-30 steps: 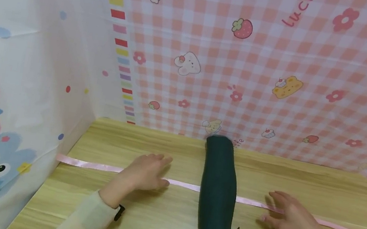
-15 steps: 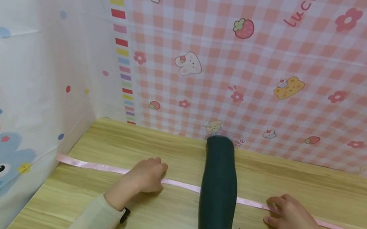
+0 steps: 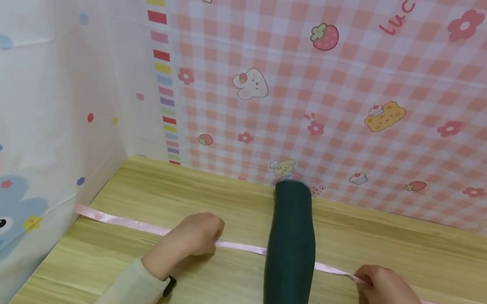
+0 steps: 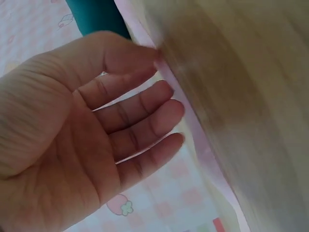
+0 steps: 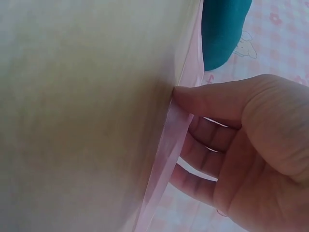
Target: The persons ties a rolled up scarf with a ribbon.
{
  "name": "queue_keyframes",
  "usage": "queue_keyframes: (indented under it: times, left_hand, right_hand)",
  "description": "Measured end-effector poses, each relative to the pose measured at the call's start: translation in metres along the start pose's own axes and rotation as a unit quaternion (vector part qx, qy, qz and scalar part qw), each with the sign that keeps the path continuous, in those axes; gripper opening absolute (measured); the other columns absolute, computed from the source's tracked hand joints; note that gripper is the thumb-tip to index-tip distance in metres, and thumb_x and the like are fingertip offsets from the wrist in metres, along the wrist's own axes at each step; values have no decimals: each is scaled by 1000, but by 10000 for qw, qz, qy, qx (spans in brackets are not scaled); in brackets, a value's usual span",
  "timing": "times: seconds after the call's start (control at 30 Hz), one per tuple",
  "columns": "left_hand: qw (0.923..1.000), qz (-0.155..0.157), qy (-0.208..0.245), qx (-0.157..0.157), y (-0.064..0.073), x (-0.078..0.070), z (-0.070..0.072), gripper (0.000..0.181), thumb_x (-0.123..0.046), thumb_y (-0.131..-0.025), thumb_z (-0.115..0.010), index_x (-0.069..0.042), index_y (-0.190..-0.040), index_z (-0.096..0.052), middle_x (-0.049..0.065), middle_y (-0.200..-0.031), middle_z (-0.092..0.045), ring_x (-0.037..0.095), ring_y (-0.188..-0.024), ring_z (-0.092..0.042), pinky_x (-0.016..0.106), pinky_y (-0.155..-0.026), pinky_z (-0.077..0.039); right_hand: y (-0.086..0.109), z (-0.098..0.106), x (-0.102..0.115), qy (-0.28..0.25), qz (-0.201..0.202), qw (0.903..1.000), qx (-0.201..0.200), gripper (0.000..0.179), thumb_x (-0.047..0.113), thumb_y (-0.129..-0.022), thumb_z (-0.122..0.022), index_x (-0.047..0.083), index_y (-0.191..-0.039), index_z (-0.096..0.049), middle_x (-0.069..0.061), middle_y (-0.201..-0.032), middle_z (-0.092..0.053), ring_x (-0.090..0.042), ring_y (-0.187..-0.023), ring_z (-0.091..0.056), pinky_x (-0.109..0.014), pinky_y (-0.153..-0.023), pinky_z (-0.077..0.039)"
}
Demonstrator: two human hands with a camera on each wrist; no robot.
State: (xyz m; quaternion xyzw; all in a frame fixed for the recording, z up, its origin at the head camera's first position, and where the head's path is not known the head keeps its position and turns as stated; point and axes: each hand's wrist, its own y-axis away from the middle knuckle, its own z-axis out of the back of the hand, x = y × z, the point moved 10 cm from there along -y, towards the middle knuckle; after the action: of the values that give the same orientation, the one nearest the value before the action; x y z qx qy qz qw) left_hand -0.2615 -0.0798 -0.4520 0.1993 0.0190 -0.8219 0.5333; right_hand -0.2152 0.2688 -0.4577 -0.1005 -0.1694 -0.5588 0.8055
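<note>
A pink satin ribbon (image 3: pixel 242 247) runs from left to right across the wooden table, passing under a long dark green bundle (image 3: pixel 288 265) with a thin dark cord at its side. Left of the bundle, my left hand (image 3: pixel 194 233) pinches the ribbon between thumb and forefinger; in the left wrist view the thumb tip sits on the ribbon (image 4: pixel 205 150) and the other fingers are loosely bent. On the opposite side, my right hand (image 3: pixel 385 295) pinches it too, and the ribbon twists slightly at those fingertips. The right wrist view has the thumb pressed against the ribbon (image 5: pixel 166 145).
The wood-grain table (image 3: pixel 210 301) ends at the back against a pink checked cloth (image 3: pixel 356 74) printed with cartoon figures. A white cloth (image 3: pixel 43 88) with cartoon characters hangs along the left. The bundle's far end reaches the back cloth.
Both hands have lowered to the ribbon and their fingers have closed on it. The left hand's spread fingers have curled in. The green bundle has stayed in place.
</note>
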Motion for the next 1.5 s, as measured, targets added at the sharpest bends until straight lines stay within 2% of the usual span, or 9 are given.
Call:
queue_keyframes:
  times: [0.17, 0.3, 0.47, 0.77, 0.83, 0.97, 1.07, 1.27, 1.5]
  left_hand:
    - [9997, -190, -63, -155, -3, -2, 2, 45, 15, -70, -60, -19, -54, -36, -7, -56, -23, 11, -55, -27, 27, -50, -25]
    - [9995, -168, -104, -244, -2, 0, 8, 47, 11, -76, -68, -19, -54, -39, -7, -56, -28, 11, -56, -31, 27, -52, -29]
    - [9989, -241, 14, -412, 0, -2, 18, 51, 3, -86, -72, -19, -56, -37, -7, -56, -25, 9, -54, -26, 25, -51, -26]
    - [9930, -464, -146, -1080, 2, -18, 39, 50, 0, -92, -70, -18, -61, -36, -7, -60, -24, 8, -56, -23, 25, -52, -22]
    - [9920, -465, -101, -1172, 2, -22, 42, 44, 1, -91, -69, -17, -62, -42, -6, -61, -31, 8, -56, -25, 25, -52, -22]
    - [9891, -387, 159, -1410, 1, -26, 47, 23, 2, -90, -68, -12, -72, -68, -3, -68, -59, 8, -57, -36, 26, -52, -33]
    - [9849, -302, 420, -1652, 1, -28, 52, 13, 1, -90, -69, -8, -85, -78, 3, -81, -72, 10, -61, -48, 29, -60, -47]
    - [9746, -372, 1078, -1926, -1, -34, 55, 14, 1, -90, -67, -6, -84, -78, 2, -77, -71, 11, -62, -52, 30, -64, -51]
    - [9586, -330, 1923, -2074, -2, -37, 54, 15, -6, -94, -64, -6, -91, -79, 3, -82, -74, 9, -66, -58, 30, -67, -53]
  right_hand:
    - [1, 4, -3, 81, -96, 9995, -285, 3, 7, -90, -79, 7, -90, -77, 7, -83, -67, -10, -73, -56, -34, -65, -51]
    - [5, 16, 1, 217, 92, 9959, -869, 7, 5, -85, -84, 10, -85, -78, 7, -81, -68, -9, -74, -62, -35, -65, -54]
    - [8, 30, 8, 256, 192, 9908, -1319, 7, 2, -82, -85, 6, -86, -81, 9, -76, -61, -4, -68, -56, -28, -59, -51]
    - [5, 43, 9, -121, -406, 9896, -1377, 7, 10, -92, -79, 4, -92, -81, 4, -74, -69, -7, -59, -51, -27, -52, -42]
    - [5, 46, 8, -119, -546, 9881, -1431, 11, 13, -95, -77, 3, -95, -82, 3, -72, -71, -9, -57, -52, -31, -53, -44]
    - [4, 53, 11, -179, -711, 9843, -1606, 16, 15, -97, -74, 2, -100, -82, 2, -72, -74, -13, -58, -60, -41, -58, -51]
    - [3, 56, 16, -498, -716, 9802, -1778, 14, 12, -97, -73, 0, -102, -80, -1, -74, -75, -12, -58, -66, -35, -56, -52]
    - [1, 63, 26, -1091, -603, 9664, -2247, 12, 2, -94, -74, -4, -102, -80, -8, -80, -78, -9, -62, -71, -23, -50, -50]
    - [-4, 64, 26, -1645, -903, 9558, -2264, 20, 2, -97, -70, -6, -113, -78, -12, -92, -79, 0, -78, -69, -19, -57, -51]
